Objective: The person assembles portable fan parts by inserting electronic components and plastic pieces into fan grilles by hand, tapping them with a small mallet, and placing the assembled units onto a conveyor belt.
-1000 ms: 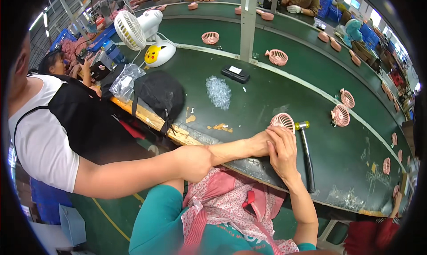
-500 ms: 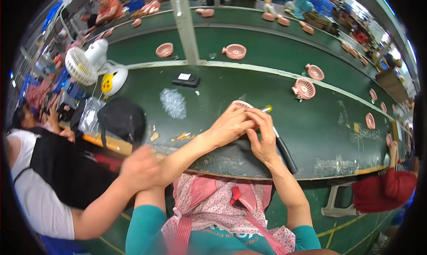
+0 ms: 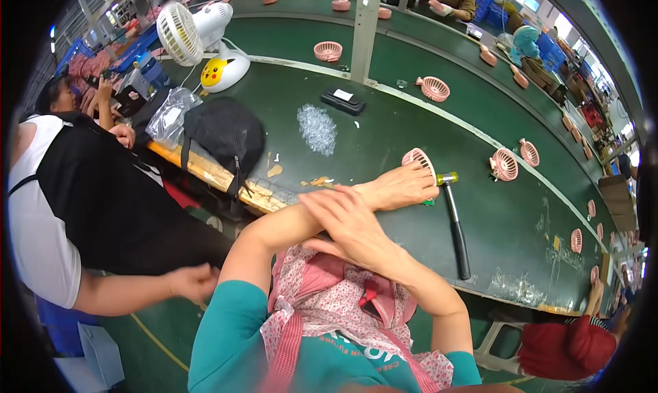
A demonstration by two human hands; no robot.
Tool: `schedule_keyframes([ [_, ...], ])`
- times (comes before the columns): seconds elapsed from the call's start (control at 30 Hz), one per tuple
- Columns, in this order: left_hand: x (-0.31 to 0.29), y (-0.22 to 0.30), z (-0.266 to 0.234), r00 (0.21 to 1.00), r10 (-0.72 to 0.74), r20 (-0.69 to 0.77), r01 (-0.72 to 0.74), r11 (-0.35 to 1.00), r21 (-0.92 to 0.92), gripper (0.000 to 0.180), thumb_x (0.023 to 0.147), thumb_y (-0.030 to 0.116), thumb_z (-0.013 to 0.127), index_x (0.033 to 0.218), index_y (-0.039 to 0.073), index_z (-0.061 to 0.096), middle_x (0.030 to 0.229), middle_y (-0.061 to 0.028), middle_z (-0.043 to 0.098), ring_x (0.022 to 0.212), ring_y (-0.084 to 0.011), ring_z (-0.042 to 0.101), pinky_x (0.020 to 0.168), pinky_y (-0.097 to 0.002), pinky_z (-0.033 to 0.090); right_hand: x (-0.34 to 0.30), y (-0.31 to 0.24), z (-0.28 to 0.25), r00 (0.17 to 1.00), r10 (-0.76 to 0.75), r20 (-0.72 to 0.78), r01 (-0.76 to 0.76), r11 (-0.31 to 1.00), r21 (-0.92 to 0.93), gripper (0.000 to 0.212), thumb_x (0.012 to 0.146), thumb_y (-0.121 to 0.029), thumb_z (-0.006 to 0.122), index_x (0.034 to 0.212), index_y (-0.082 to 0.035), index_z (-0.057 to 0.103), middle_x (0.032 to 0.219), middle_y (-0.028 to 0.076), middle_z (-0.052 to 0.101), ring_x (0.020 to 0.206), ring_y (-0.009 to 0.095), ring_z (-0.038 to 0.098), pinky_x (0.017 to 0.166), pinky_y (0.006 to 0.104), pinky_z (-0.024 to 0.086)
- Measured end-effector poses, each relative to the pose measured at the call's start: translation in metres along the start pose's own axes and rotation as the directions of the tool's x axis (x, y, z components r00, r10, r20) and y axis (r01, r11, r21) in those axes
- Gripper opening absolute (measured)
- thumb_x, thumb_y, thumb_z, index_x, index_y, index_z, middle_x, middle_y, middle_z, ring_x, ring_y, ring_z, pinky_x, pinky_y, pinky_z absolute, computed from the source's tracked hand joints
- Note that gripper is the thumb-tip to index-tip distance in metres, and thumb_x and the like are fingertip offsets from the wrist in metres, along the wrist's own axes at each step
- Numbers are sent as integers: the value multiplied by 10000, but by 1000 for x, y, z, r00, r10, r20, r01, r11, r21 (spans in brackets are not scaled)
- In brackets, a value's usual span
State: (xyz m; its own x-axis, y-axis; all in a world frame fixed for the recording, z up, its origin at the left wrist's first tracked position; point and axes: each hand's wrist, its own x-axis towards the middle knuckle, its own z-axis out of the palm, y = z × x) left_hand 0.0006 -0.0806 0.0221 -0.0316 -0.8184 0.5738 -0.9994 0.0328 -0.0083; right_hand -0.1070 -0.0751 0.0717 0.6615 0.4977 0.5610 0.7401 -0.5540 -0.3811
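Note:
My left hand (image 3: 404,186) is at a round pink fan housing (image 3: 417,160) with a slotted grille, its fingers bent over the near side. The thumb and the grip underneath are hidden. A bit of green (image 3: 430,202) shows below these fingers, too small to name. My right hand (image 3: 348,230) lies across my left forearm near the wrist, fingers stretched out and holding nothing. Just right of my left hand is a hammer (image 3: 455,225) with a yellow-green head and a black grip, lying on the dark green table (image 3: 384,239).
Left of my hands are clear small pieces (image 3: 317,129), a black case (image 3: 343,101), a black bag (image 3: 225,136) and a white fan (image 3: 223,70). More pink housings (image 3: 504,164) lie to the right. At my left, a co-worker's hand (image 3: 195,282) hangs near my elbow.
The view has swung to the left. My right hand has left the pink fan housing and moved onto my left forearm. The co-worker's hand has drawn back from my left arm and lowered.

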Motion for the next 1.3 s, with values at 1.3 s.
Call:
schedule_keyframes([
  [1.3, 46, 16, -16, 988, -114, -107, 97, 984, -151, 228, 834, 142, 673, 1031, 57, 596, 965, -101, 603, 942, -299, 575, 869, -430, 452, -112, 73, -69, 684, 459, -566, -570, 821, -24, 433, 870, 86, 567, 1293, 21, 499, 1279, 234, 546, 1211, 411, 533, 1050, 432, 424],
])
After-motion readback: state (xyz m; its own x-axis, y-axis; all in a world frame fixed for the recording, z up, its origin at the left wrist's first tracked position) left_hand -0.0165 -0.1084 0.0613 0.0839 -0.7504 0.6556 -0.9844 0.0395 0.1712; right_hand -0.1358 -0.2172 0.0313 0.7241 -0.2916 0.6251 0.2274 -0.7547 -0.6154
